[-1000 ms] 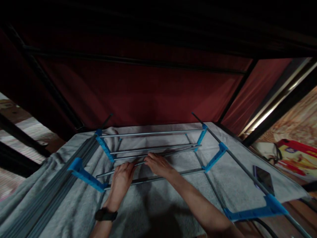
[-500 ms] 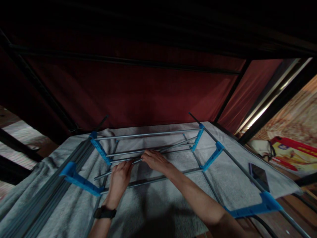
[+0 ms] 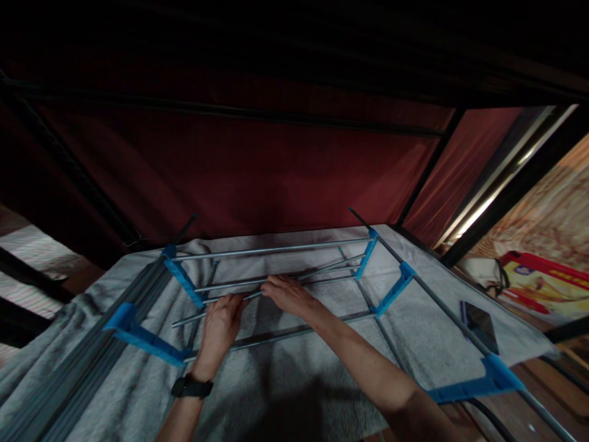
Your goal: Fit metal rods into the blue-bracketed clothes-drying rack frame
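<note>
Over the grey towel (image 3: 294,374), I am gripping a loose metal rod (image 3: 189,319): my left hand (image 3: 219,325) is curling around it, my right hand (image 3: 288,294) is clamping it just beside, between the rack's blue brackets (image 3: 181,282).

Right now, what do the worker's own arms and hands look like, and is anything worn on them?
Both forearms are bare, with no sleeves in view. The left hand and right hand wear no gloves. A black watch sits on the left wrist. The right wrist shows nothing worn. The light is dim, so small rings cannot be ruled out.
</note>
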The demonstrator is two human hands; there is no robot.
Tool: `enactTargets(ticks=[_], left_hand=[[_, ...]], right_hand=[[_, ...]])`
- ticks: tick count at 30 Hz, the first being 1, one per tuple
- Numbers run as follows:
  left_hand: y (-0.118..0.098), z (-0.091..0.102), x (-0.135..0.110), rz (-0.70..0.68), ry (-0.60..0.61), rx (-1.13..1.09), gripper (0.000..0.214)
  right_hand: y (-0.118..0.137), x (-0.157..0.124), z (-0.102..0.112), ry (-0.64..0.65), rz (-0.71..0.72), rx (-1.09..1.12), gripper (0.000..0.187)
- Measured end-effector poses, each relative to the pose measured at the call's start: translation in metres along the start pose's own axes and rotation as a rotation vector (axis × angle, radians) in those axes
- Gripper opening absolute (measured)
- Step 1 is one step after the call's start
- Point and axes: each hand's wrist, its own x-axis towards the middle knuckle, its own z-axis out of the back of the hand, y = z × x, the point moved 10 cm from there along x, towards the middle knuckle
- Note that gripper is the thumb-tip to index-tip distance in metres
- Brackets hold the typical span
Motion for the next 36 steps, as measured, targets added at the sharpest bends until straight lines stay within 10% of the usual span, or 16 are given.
enactTargets(ticks=[25, 30, 36], left_hand=[[-0.002, 0.002, 0.009, -0.06, -0.043, 0.028, 0.043], [-0.006, 0.011, 0.018, -0.075, -0.038, 0.082, 0.043], [-0.021, 0.007, 0.037, -0.14, 0.039, 0.163, 0.038]], right_hand=[[-0.004, 0.001, 0.009, -0.089, 0.014, 0.081, 0.016], [-0.039, -0.04, 0.044, -0.47, -0.101, 0.348, 0.025], [-0.189, -0.205, 0.07, -1.111, -0.804, 0.428, 0.029]])
